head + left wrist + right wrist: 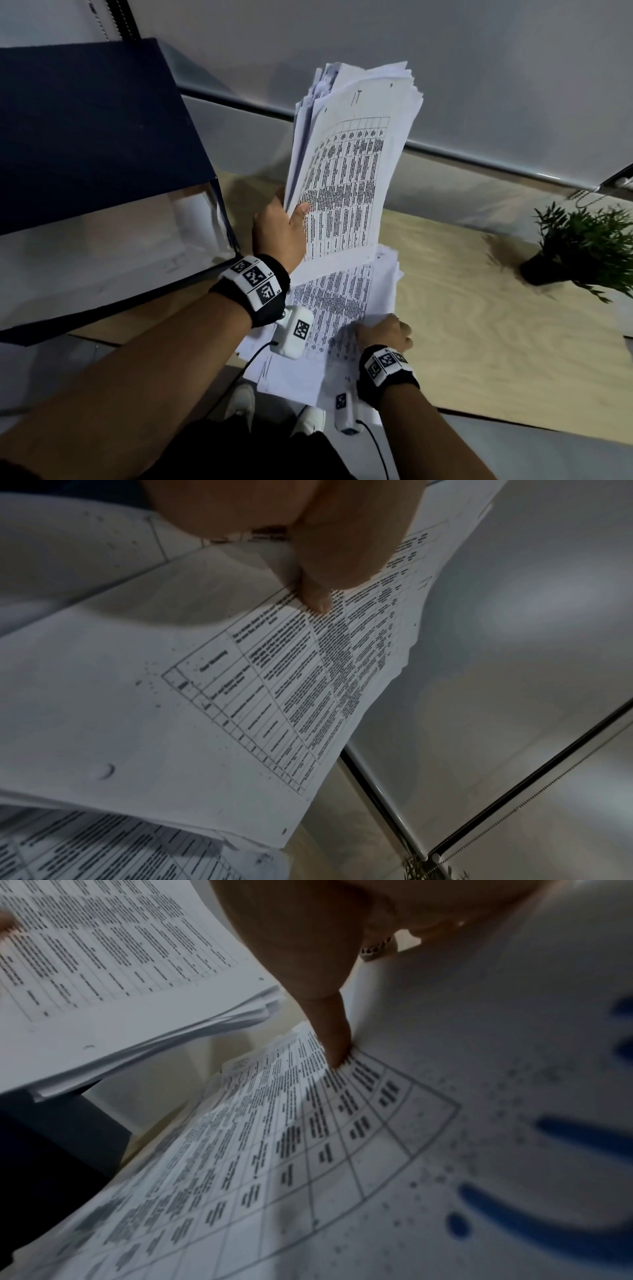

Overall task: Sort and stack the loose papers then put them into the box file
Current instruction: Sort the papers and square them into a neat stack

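My left hand point(286, 222) grips the lower left edge of a thick stack of printed papers point(352, 161) and holds it raised, tilted up above the table. In the left wrist view the thumb point(325, 569) presses on the stack's top sheet point(205, 696), a printed table. More loose papers point(342, 305) lie in a rough pile on the wooden table point(479, 308). My right hand point(380, 330) is at that pile's near right corner; its thumb point(332, 1031) pinches the top sheet point(462, 1110), which curls upward. The dark blue box file point(85, 130) stands open at the left, its pale inside point(102, 246) showing.
A small potted plant point(579, 246) stands at the table's right end. A grey wall with a metal rail point(462, 157) runs behind the table. The table's near edge point(513, 421) lies close to my right forearm. My shoes point(239, 401) show below.
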A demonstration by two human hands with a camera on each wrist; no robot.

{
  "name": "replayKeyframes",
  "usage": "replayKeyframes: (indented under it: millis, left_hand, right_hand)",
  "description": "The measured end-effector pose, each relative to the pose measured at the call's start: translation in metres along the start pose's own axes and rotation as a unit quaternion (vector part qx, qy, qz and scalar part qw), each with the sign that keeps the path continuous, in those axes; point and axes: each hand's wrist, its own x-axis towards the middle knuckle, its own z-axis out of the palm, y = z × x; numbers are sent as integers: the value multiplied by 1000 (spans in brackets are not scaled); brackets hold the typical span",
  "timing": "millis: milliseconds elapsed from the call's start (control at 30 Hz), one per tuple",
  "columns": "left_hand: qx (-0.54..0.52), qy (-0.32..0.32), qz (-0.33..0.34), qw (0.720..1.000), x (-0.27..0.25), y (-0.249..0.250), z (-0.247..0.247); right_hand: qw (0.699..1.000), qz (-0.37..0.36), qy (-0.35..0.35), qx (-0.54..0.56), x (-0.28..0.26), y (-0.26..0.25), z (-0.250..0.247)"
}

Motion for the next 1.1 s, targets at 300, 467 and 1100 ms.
replayKeyframes:
  millis: [300, 467, 1100]
  left_hand:
    - [18, -32, -30, 999, -6, -20, 14]
    - [73, -75, -89, 990, -22, -46, 18]
    - [198, -176, -233, 936, -31, -123, 13]
  right_hand:
    - [985, -78, 85, 129, 7, 9, -37]
    - [992, -61, 72, 85, 27, 25, -64]
    - [918, -295, 219, 148, 17, -28, -203]
